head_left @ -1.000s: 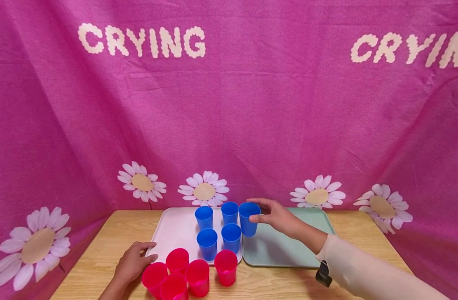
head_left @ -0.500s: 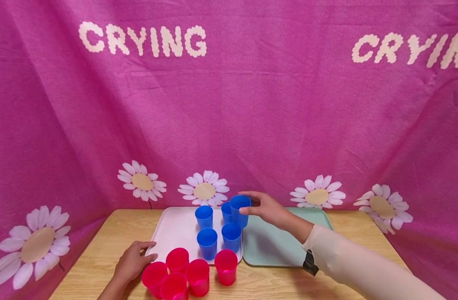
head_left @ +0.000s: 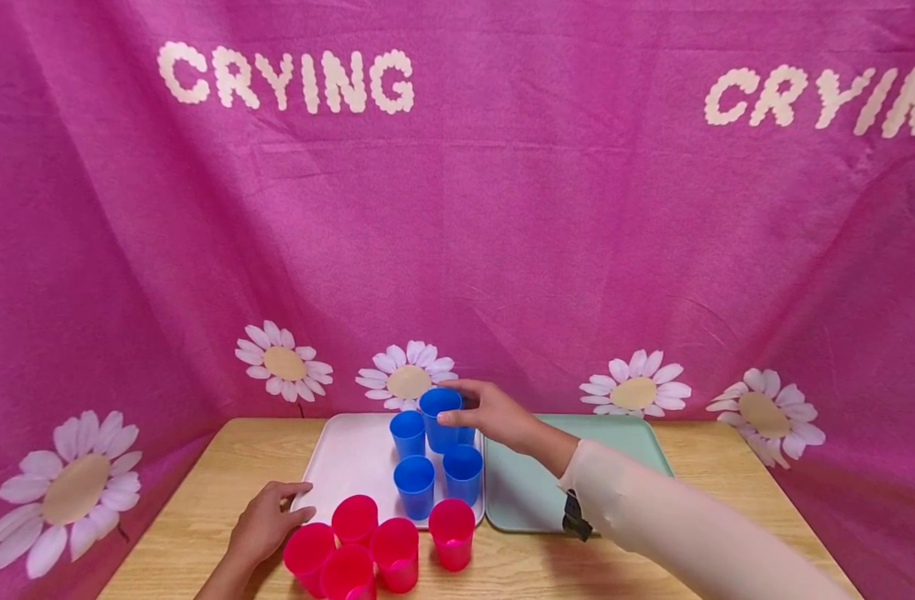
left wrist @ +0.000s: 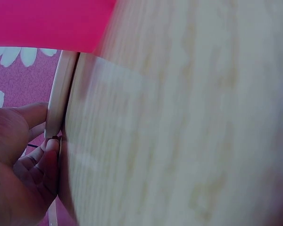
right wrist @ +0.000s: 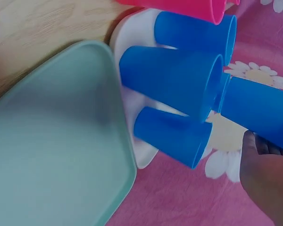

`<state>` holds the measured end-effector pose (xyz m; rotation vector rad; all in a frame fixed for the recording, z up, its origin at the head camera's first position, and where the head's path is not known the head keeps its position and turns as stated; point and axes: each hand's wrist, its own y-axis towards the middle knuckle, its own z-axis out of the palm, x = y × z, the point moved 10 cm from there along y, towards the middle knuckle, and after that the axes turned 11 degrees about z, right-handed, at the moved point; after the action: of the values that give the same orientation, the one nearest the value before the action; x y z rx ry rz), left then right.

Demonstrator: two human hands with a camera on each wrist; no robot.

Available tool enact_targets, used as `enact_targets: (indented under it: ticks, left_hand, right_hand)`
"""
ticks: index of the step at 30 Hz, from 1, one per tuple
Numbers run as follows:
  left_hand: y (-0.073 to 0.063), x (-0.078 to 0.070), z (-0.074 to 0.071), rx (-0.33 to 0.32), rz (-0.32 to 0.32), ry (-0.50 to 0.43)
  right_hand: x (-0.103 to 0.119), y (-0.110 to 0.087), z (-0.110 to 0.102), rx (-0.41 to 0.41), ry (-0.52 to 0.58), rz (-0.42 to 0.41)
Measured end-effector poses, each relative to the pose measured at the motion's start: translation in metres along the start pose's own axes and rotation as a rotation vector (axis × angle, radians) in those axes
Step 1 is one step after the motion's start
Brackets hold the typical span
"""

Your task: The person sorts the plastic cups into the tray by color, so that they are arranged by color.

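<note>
My right hand (head_left: 495, 412) grips a blue cup (head_left: 440, 422) by its side, thumb in front and fingers behind. It is raised upright over the back of the white tray (head_left: 345, 467). Below and around it, several blue cups stand on the tray, among them a back-left cup (head_left: 407, 435), a front-left cup (head_left: 414, 487) and a front-right cup (head_left: 462, 475); another is largely hidden behind the raised one. In the right wrist view, the held cup (right wrist: 259, 110) is at the right edge. My left hand (head_left: 265, 522) holds the white tray's left edge between thumb and fingers.
Several red cups, such as a single red cup (head_left: 452, 537) and a clustered red cup (head_left: 395, 556), stand on the wooden table (head_left: 195, 500) before the white tray. A green tray (head_left: 532, 492) lies to its right. A pink cloth (head_left: 502, 250) hangs behind.
My right hand has carried the blue cup left, from the seam between the trays to above the back of the white tray, lifting it slightly. The left hand stays in place.
</note>
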<state>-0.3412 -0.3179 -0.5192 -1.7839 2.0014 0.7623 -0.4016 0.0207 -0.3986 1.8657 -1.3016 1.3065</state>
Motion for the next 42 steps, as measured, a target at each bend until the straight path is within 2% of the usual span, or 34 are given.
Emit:
enact_targets:
  ticks: [6,19,23,29,34,42]
  left_hand:
    - [0.0,-0.001,0.0,-0.002,-0.006,0.0]
    - [0.001,0.003,0.001,-0.011,0.009,0.005]
    - [0.0,0.001,0.0,-0.012,0.016,0.011]
    - [0.0,0.0,0.0,-0.008,0.015,0.015]
    - [0.0,0.002,0.002,0.005,-0.003,0.001]
    - [0.0,0.003,0.001,-0.006,0.013,0.008]
  right_hand:
    - [0.008,0.011,0.016,0.005,-0.007,-0.007]
    - [0.024,0.028,0.055,0.072,0.004,-0.005]
    - [0.029,0.029,0.062,0.079,-0.015,0.009]
    - [0.036,0.031,0.072,0.103,-0.017,-0.013]
    - [0.035,0.034,0.081,0.112,-0.023,0.001]
    - [0.031,0.038,0.095,0.123,-0.055,0.019]
